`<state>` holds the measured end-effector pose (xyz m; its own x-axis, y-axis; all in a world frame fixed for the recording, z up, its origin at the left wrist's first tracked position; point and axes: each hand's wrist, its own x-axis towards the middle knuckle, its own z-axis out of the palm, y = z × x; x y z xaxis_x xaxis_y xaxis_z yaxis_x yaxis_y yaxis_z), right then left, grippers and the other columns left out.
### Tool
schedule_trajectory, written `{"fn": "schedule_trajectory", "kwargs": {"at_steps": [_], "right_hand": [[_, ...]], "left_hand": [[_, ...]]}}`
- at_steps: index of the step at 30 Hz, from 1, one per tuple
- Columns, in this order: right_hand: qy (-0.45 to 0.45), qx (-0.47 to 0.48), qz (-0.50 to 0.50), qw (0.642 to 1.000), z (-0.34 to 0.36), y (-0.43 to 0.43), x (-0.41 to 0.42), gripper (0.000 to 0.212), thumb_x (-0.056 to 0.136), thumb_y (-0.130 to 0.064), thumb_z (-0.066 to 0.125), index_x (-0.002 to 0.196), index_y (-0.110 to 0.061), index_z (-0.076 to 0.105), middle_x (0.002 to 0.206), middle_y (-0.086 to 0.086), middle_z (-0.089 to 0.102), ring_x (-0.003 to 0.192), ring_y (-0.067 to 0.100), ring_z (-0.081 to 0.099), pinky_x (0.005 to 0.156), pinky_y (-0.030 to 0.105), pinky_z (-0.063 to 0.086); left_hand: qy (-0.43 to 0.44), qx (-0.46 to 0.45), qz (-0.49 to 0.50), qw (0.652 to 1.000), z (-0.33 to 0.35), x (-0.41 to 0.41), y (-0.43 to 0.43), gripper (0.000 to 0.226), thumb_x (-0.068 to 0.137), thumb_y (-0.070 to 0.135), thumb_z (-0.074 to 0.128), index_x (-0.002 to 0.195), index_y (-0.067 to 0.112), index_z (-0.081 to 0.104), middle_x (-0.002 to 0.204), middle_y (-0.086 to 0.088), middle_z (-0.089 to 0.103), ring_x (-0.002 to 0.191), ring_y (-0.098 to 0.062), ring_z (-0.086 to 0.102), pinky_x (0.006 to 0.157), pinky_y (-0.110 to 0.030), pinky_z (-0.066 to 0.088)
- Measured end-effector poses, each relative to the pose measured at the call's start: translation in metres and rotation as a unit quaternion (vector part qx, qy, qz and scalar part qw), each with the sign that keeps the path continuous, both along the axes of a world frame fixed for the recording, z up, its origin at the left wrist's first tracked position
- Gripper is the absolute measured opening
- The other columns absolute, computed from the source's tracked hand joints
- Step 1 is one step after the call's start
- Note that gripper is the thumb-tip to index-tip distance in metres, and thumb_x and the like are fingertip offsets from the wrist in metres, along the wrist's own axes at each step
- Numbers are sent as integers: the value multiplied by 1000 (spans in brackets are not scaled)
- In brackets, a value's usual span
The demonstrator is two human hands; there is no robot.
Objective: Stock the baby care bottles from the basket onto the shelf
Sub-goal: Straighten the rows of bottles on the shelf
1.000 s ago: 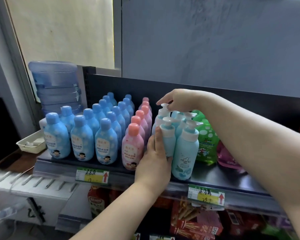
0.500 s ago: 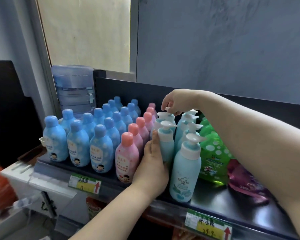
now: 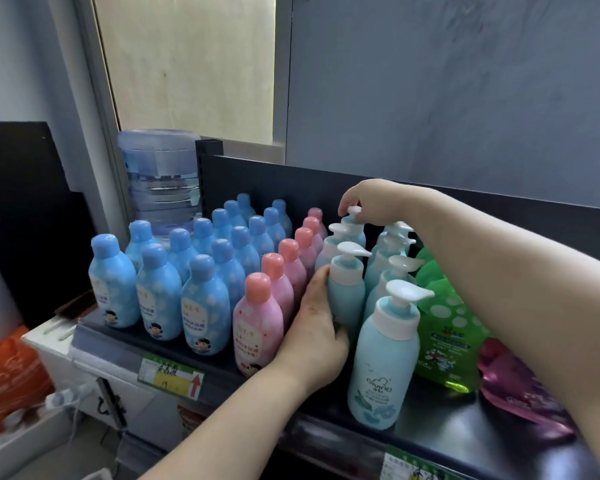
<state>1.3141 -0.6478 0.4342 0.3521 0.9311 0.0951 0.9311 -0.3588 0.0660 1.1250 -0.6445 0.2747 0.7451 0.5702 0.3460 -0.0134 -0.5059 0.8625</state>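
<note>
Two rows of teal pump bottles stand on the dark shelf [image 3: 440, 427], a front one [image 3: 383, 355] nearest me. My left hand [image 3: 314, 337] wraps around the body of a teal pump bottle [image 3: 347, 292] in the left row. At the back, my right hand [image 3: 371, 199] pinches the white pump head of the rear bottle [image 3: 352, 216]. Blue-capped bottles [image 3: 205, 303] and pink-capped bottles [image 3: 257, 320] fill the shelf's left part in rows. No basket is in view.
Green refill pouches [image 3: 444, 327] and a purple pouch [image 3: 520, 393] lie right of the pump bottles. A large water jug [image 3: 160, 178] stands behind the shelf's left end. An orange bag [image 3: 7, 372] sits low at the left. Price tags [image 3: 170, 375] line the shelf edge.
My view has moved closer and slightly left. My right hand has reached further back along the pump row; my left hand stays on the same bottle.
</note>
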Motion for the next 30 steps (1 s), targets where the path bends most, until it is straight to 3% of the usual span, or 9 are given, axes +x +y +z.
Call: {"fn": "schedule_trajectory", "kwargs": {"at_steps": [3,6,9,12,18,21,24,27,30], "right_hand": [[39,38,1,999,12,-6,-13,29,91,-20,55,115,-25,69,115,-7,66,95,12,57,84,22,40],[101,36,16,994,18,-14,-33,22,88,-33,60,106,-29,73,99,-10,71,89,11,63,85,27,49],[107,-12,19,994,14,-16,-44,16,86,-32,62,96,-27,74,72,-9,67,65,7,59,68,23,47],[88,7,-2,996,11,-14,-44,18,89,-29,58,94,-20,73,61,-10,61,53,5,54,58,21,42],[41,18,-55,997,5,-14,-38,28,94,-34,52,104,-17,71,77,-1,67,75,19,62,74,28,49],[26,38,-55,997,6,-22,-41,32,96,-39,49,117,-22,67,111,-1,67,102,22,59,86,28,45],[19,111,-35,993,14,-45,-53,28,96,-33,52,115,-21,66,100,-7,63,97,16,58,74,21,37],[44,148,-22,988,18,-72,-70,14,92,-28,58,97,-23,70,66,-17,52,58,-2,49,51,8,32],[70,150,-21,986,15,-92,-87,9,90,-28,61,85,-25,68,55,-16,48,45,-8,47,45,6,34]], "left_hand": [[3,-2,-15,1000,5,-2,-1,82,83,6,59,144,39,15,145,15,38,129,4,39,113,-24,30],[-4,-3,-19,1000,8,-1,-1,84,83,6,60,143,41,14,141,16,41,128,3,41,112,-27,33],[-19,-1,-14,1000,9,2,-2,82,81,4,61,137,46,19,139,16,42,127,1,43,111,-30,35],[-41,-1,13,999,4,6,-3,78,78,1,62,134,43,27,139,14,45,128,-1,43,111,-33,36],[-59,-9,44,997,4,17,0,78,74,2,61,137,37,32,134,8,50,124,-7,48,107,-37,40],[-49,-11,29,998,9,11,-1,82,75,-2,55,144,33,26,144,7,42,133,-8,39,113,-37,33],[-72,-21,33,997,15,-11,-20,75,83,-4,45,148,25,22,151,7,29,139,-4,24,118,-30,21],[-148,7,44,988,21,-35,-47,54,92,25,45,144,25,30,146,6,34,134,-1,28,114,-18,21],[-107,43,-12,993,24,-39,-63,74,82,60,50,144,24,28,142,6,38,133,-8,34,113,-31,29]]}}
